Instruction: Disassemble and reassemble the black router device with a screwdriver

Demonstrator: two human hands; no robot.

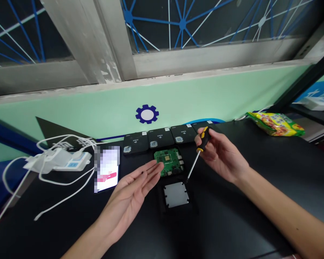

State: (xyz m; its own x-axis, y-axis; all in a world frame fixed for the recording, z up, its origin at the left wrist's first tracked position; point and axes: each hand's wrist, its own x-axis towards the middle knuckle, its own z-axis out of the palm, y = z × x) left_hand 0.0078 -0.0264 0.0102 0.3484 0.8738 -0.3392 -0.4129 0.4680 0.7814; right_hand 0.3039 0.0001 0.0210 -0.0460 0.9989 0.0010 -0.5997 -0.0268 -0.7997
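My right hand (223,154) grips a screwdriver (204,139) by its black and yellow handle. The metal shaft slants down to the left, and its tip is at the upper right corner of a black case part with a grey square panel (176,195). Whether the tip touches is too small to tell. My left hand (131,192) is open, palm turned up and fingers stretched out together, with small dark specks near the thumb tip that I cannot make out. Its fingertips overlap the left edge of a green circuit board (170,158), which lies just behind the case part.
Several flat black boxes (135,143) stand in a row along the wall. A lit phone (108,169) lies left of my left hand. Farther left is a white power strip (77,162) with tangled cables. A yellow-green snack bag (277,124) sits at the back right.
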